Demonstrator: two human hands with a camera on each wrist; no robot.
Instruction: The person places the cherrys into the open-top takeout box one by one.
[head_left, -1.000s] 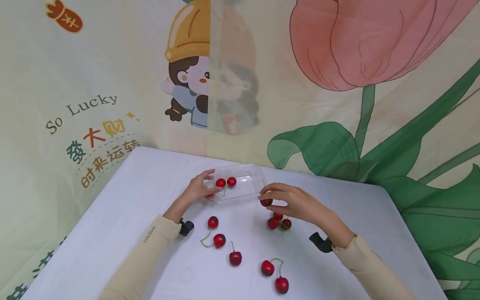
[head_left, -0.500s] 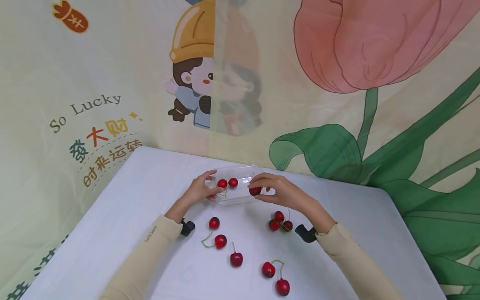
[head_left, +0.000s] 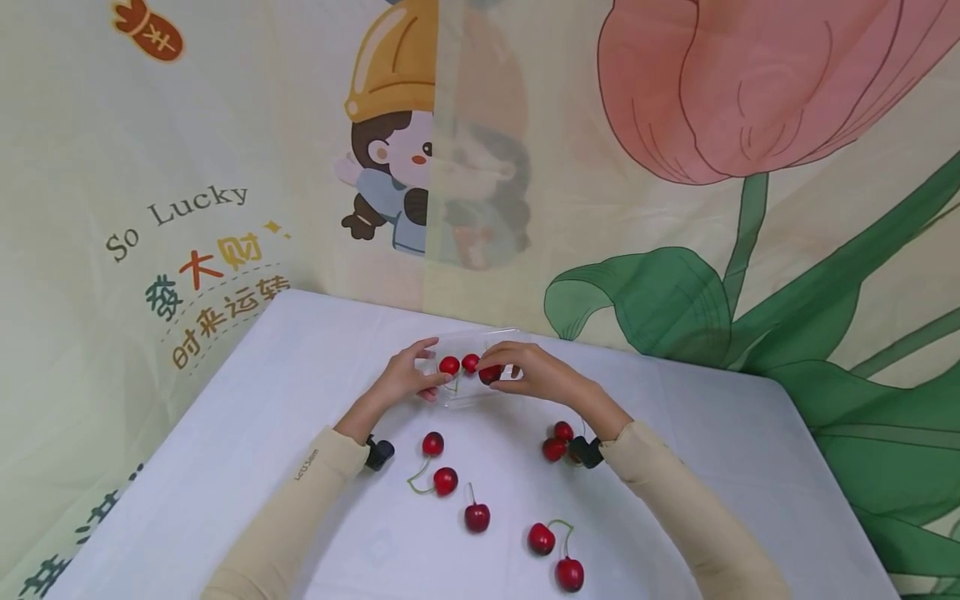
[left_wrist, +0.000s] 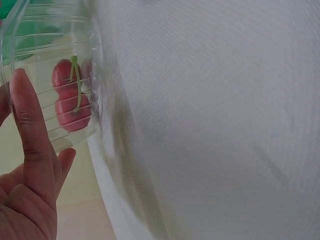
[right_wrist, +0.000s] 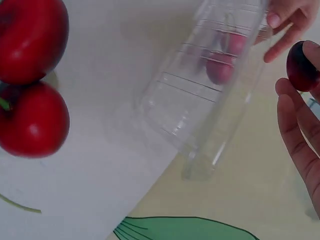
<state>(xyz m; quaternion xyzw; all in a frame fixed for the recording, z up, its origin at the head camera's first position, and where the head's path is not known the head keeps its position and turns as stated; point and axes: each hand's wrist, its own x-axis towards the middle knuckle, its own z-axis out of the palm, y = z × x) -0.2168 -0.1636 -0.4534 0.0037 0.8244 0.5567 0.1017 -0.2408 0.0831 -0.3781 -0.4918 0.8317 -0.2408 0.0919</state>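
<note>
My left hand [head_left: 406, 377] grips the left end of a clear plastic container [right_wrist: 182, 102] near the back of the table. Two red cherries [left_wrist: 71, 95] joined at their green stems lie inside, toward that end. Over the container's right part, my right hand [head_left: 546, 375] pinches a dark red cherry [right_wrist: 300, 67] between thumb and fingers. In the right wrist view this cherry is above the rim, apart from the container. The right hand hides part of the container's right end in the head view.
On the white table [head_left: 360, 533] lie a joined cherry pair [head_left: 446, 481], a single cherry [head_left: 477, 517] and another pair [head_left: 541, 539] nearer the front. A cherry cluster [head_left: 554, 449] sits below my right wrist, partly hidden by its black camera [head_left: 586, 452]. A printed cloth [head_left: 495, 283] hangs behind.
My right hand has carried the dark cherry leftward from beside the container's right end to over its inside. The left hand keeps its grip on the container.
</note>
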